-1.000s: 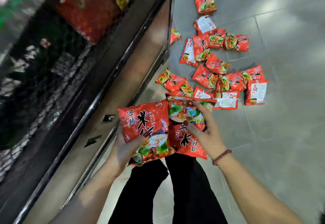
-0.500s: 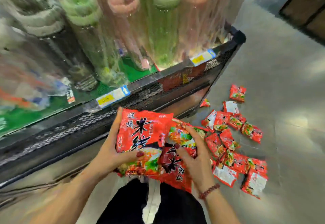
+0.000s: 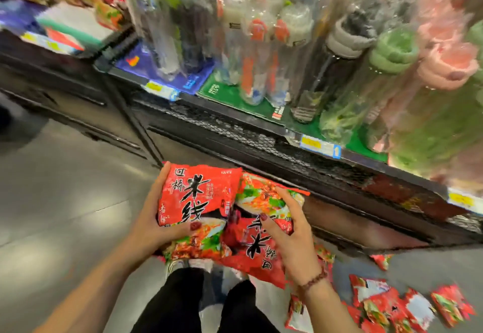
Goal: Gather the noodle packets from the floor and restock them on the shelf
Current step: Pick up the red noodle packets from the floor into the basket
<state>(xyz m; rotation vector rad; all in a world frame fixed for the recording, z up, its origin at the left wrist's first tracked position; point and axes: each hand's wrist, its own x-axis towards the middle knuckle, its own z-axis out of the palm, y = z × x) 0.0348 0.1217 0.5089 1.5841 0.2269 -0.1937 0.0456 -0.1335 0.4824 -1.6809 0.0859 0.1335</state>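
Observation:
I hold a bundle of red noodle packets in front of my body. My left hand [image 3: 151, 225] grips the left packet [image 3: 198, 199] from its side, thumb across its front. My right hand [image 3: 292, 233] grips the right packets [image 3: 251, 249], fingers spread over their printed faces. Several more red noodle packets [image 3: 386, 304] lie scattered on the grey floor at the lower right. Straight ahead stands the black mesh-fronted shelf [image 3: 235, 129]. More noodle packets [image 3: 104, 1] sit on a shelf at the upper left.
Clear, green and pink bottles [image 3: 339, 58] crowd the shelf ahead, with yellow price tags [image 3: 316, 144] along its edge. Below it is a dark lower shelf front [image 3: 366, 217]. Grey tiled floor [image 3: 57, 202] stretches to the left. My black trousers [image 3: 209, 304] show below.
The view has swung up and left from the floor pile to the bottle shelf. Both hands keep hold of the same packets, carried along at waist height.

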